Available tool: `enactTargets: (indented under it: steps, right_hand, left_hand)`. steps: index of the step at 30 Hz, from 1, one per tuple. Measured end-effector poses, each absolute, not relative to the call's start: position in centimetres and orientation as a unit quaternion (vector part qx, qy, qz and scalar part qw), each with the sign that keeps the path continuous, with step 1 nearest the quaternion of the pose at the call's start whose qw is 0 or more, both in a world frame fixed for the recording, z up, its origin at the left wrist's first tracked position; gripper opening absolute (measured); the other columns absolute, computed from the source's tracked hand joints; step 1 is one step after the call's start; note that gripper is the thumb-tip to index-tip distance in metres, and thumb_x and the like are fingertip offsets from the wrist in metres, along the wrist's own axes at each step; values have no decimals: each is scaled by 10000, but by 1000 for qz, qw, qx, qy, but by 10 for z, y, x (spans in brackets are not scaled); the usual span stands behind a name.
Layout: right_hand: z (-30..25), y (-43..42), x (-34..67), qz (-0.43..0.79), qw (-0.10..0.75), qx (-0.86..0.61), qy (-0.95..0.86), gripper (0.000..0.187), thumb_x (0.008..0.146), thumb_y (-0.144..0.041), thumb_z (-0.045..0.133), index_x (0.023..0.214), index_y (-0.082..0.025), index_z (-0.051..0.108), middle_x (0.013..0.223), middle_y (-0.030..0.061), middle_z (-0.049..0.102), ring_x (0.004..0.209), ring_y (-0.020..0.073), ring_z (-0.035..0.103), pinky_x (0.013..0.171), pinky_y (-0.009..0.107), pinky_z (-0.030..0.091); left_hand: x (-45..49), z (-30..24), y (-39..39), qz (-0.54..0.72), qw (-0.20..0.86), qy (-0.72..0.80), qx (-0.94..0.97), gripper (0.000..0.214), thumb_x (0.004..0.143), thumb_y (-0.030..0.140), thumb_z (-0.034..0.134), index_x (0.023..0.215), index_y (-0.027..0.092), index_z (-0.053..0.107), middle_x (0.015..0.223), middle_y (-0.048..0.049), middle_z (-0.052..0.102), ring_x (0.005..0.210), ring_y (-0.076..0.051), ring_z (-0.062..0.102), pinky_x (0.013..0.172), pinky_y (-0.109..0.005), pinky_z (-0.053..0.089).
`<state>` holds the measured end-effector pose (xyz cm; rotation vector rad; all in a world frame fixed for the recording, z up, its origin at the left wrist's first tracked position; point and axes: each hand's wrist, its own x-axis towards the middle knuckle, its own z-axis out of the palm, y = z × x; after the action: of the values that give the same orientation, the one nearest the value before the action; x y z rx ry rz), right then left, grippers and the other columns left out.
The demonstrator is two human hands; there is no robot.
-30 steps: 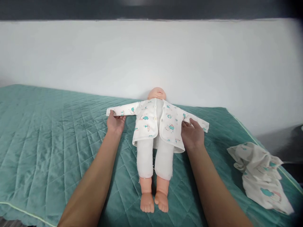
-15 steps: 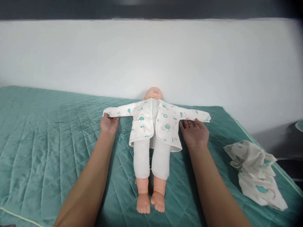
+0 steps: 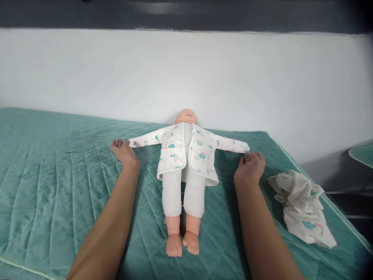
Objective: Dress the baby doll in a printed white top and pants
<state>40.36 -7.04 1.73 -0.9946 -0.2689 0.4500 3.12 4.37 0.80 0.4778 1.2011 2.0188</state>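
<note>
A baby doll (image 3: 192,198) lies on its back, arms stretched out sideways. It wears a white long-sleeved baby jacket (image 3: 202,151) with teal and pink prints, hanging unfastened down the front. My left hand (image 3: 126,153) is at the end of the sleeve on the left, its fingers loosely curled and apart, the thumb side by the cuff. Just below the other cuff, my right hand (image 3: 250,167) has its thumb apart from its bent fingers. The fingertips are near or against the cuff; contact is hard to tell. The doll's hands are hidden in the sleeves.
A crumpled printed white garment (image 3: 303,210) lies to the right on the green quilted cover (image 3: 72,175). A white wall (image 3: 186,74) rises behind the doll's head. The cover's edge slopes down at the right, with another green-topped surface (image 3: 363,153) beyond it.
Both hands have moved outward along the sleeves, from under them to the cuffs. The sleeves now lie lower and straighter. The view has shifted slightly.
</note>
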Motion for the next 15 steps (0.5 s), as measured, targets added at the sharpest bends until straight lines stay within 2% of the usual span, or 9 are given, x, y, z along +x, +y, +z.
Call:
enactTargets:
  steps: [3,6,11,15]
  right_hand:
    - [15,-73,373,170,831,-494,-191,500,712,-157,631,1193,-243,525,1430,38,507,1406,167,446,1205,396,342]
    - [18,-79,336,186,776,-526,-293,526,761,-227,667,1274,-225,549,1485,78,501,1439,203,423,1247,443,265]
    - [26,-98,305,144,665,-563,-469,537,870,-321,652,1393,-251,553,1542,76,476,1458,231,399,1266,491,221]
    - [27,-122,302,157,608,-533,-567,495,906,-353,652,1385,-261,573,1537,76,494,1455,244,410,1261,509,238]
  left_hand:
    - [46,11,26,771,290,510,247,526,792,49,588,1255,250,443,1508,-58,425,1460,-132,375,1260,-300,246]
    - [63,11,3,731,275,533,326,435,824,109,609,1228,231,502,1435,-74,502,1406,-173,448,1248,-346,277]
    - [73,8,-44,680,377,470,418,320,779,91,652,1074,214,648,1226,-70,648,1242,-207,591,1182,-397,381]
    - [62,8,-79,598,462,401,517,442,732,57,612,1126,244,685,1250,-74,677,1249,-233,598,1135,-420,433]
